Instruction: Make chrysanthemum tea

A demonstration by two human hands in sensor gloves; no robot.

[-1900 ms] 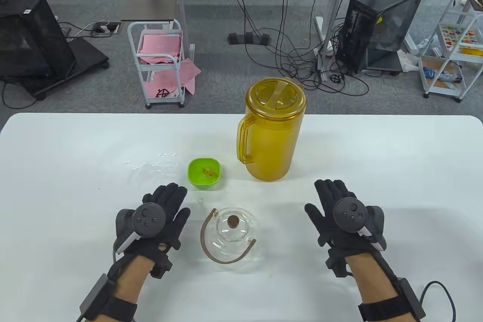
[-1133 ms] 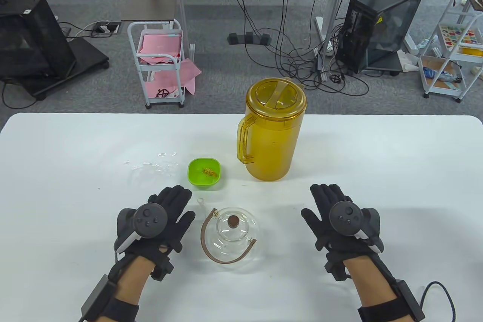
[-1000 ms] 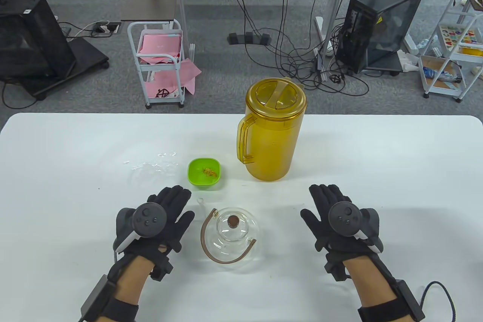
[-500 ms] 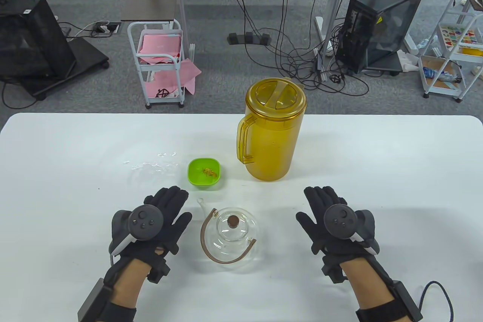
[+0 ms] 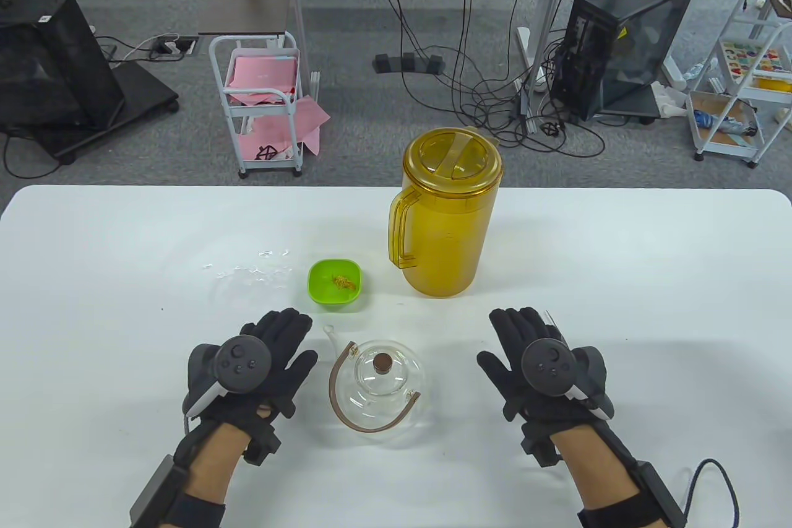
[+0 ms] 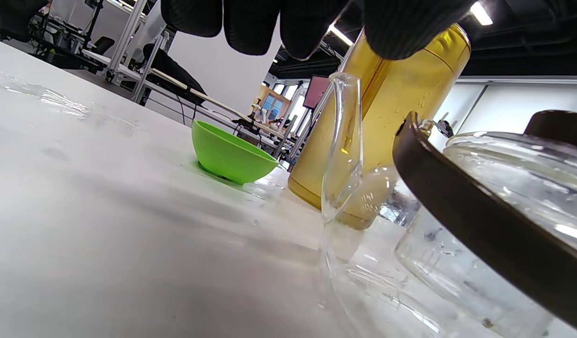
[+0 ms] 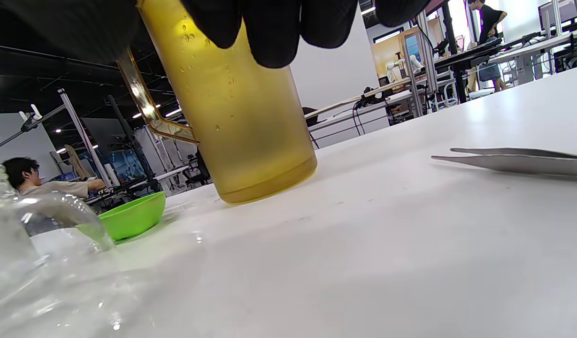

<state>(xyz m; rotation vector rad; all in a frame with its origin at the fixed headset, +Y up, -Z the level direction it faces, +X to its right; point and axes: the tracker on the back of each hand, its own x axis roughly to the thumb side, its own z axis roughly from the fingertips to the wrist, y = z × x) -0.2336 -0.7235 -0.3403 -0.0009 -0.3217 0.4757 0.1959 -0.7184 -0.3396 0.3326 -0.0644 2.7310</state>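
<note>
On a white table (image 5: 619, 255), the left hand (image 5: 266, 361) lies flat, fingers straight, holding nothing. Just right of it stands a lidded glass teapot (image 5: 379, 389), with a green bowl (image 5: 335, 283) of dried chrysanthemum behind. Farther back stands an amber pitcher (image 5: 444, 212). The right hand (image 5: 538, 367) lies flat and empty, metal tweezers (image 7: 513, 159) beside it.

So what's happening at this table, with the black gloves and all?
A person is setting up to make chrysanthemum tea, but nothing is being handled yet. The left hand and the right hand lie open on the white table, either side of a glass teapot with its lid on. A green bowl holding a few dried flowers and a lidded yellow pitcher stand just beyond.
</note>
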